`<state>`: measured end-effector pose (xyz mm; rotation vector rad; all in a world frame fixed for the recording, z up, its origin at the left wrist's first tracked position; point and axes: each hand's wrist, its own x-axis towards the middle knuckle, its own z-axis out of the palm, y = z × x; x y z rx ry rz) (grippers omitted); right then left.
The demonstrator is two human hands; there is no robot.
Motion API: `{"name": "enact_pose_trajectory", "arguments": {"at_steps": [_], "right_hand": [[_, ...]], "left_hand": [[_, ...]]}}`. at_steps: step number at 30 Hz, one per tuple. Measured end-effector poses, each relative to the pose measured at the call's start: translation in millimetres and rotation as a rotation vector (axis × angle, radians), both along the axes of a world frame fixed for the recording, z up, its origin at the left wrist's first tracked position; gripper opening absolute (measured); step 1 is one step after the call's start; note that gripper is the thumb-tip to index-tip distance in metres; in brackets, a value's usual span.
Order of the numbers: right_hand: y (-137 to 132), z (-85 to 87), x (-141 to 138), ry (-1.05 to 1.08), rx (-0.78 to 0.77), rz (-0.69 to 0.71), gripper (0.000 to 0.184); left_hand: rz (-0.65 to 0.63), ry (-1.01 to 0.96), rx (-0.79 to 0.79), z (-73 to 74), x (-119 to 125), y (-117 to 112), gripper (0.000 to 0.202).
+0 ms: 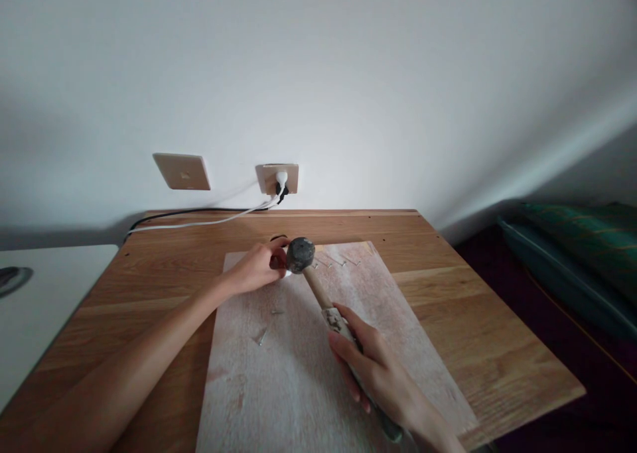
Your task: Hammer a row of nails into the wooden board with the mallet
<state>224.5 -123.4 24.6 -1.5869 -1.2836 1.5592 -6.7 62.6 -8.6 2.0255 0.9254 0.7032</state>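
My right hand [371,357] is wrapped round the handle of a hammer [318,287]. Its dark, rounded head points away from me, and the wooden handle has a worn pale grip. Close behind the head, my left hand [261,265] has its fingers curled together at the far-left part of a pale wooden board [279,387]. A small white piece [287,274] shows below those fingertips; the hammer head hides what they pinch. Several nails [343,262] stand in a row along the board's far edge. Two loose nails [261,337] lie nearer me on the left.
The board rests on a wooden table [478,333] against a white wall. Black and white cables [199,225] run along the back edge to a wall socket [293,178]. A white surface [60,307] stands at left, and a green cushion [587,247] at right.
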Motion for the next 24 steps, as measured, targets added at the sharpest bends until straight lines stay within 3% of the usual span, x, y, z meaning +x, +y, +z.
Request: {"name": "enact_pose_trajectory", "arguments": {"at_steps": [4,15,24], "right_hand": [[-1.6,-3.6,0.8,0.005,-0.013,-0.007,0.072],[-5.1,-1.5,-1.6,-0.060,-0.012,-0.009,0.076],[-7.6,1.6,-3.4,-0.039,-0.027,-0.007,0.085]], "left_hand": [[0.005,0.032,0.033,1.0,0.3,-0.6,0.035],[0.000,-0.021,-0.014,-3.3,-1.2,1.5,0.048],[-0.007,0.040,0.037,-0.3,-1.6,1.6,0.035]]}}
